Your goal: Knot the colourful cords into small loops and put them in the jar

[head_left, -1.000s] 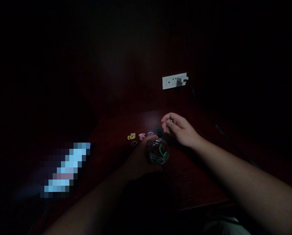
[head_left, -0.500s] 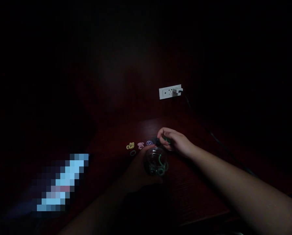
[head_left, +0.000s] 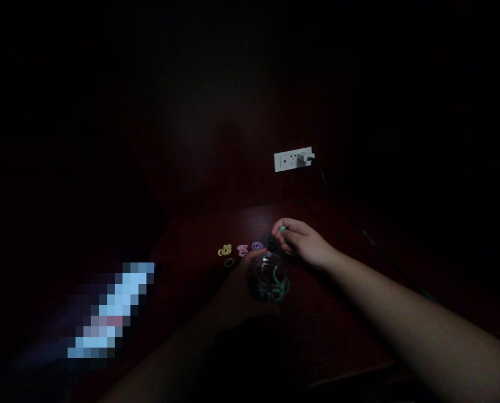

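My left hand is wrapped round a clear round jar, tilted so that its open mouth or end faces me. Several green hair ties lie inside the jar. Just beyond it, my right hand pinches a green hair tie between thumb and fingers. On the table lie small piles of hair ties: yellow, pink and purple. A single dark hair tie lies in front of the yellow ones. Dark shapes beside my right fingertips are too dim to name.
A dark red table spreads under my hands. On the wall behind is a white socket plate with a plugged-in charger, its cable trailing down to the right. At left, a bright blurred-out screen glows.
My right fingers have shifted their grip, and the green hair tie now shows at the fingertips rather than inside the palm. The jar stays in my left hand. The whole view has shifted slightly.
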`<state>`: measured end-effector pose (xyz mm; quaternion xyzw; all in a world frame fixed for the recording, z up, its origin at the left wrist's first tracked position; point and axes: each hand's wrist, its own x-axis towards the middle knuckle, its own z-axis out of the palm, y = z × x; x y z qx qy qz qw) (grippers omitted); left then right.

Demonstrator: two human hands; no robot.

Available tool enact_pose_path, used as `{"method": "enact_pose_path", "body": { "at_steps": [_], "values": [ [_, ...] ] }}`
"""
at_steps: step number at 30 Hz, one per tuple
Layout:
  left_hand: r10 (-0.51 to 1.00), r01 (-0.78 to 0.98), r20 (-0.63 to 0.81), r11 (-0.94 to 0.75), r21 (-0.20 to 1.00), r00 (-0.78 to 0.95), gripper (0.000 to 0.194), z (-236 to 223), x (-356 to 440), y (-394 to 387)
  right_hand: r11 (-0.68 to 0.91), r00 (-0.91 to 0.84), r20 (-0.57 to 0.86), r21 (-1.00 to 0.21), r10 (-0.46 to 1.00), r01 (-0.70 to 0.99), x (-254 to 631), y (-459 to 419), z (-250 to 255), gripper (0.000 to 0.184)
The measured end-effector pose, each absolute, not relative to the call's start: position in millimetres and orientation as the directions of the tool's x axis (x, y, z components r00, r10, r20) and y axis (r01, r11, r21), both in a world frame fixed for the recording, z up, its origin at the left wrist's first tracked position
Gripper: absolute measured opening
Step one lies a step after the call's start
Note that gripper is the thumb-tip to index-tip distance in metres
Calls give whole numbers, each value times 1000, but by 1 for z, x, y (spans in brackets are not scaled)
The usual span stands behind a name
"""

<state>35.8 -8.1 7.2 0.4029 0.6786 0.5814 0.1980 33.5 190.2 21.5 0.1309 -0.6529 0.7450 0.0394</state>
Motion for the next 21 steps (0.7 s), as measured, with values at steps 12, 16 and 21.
{"method": "enact_pose_path", "body": {
  "at_steps": [12, 16, 21],
  "values": [
    [752, 309, 203, 0, 951, -627, 97, 1, 36, -6, -123, -955, 251, -965, -159, -233, 36, 189, 24, 19],
    [774, 334, 199, 17, 942, -600, 95, 3, 35, -8, -95, -943, 277, -960, -182, -263, 36, 189, 24, 20],
    [754, 364, 239, 1, 931, -612, 95, 0, 36, -10, -32, -943, 264, -964, -202, -263, 37, 189, 25, 27]
  ]
}}
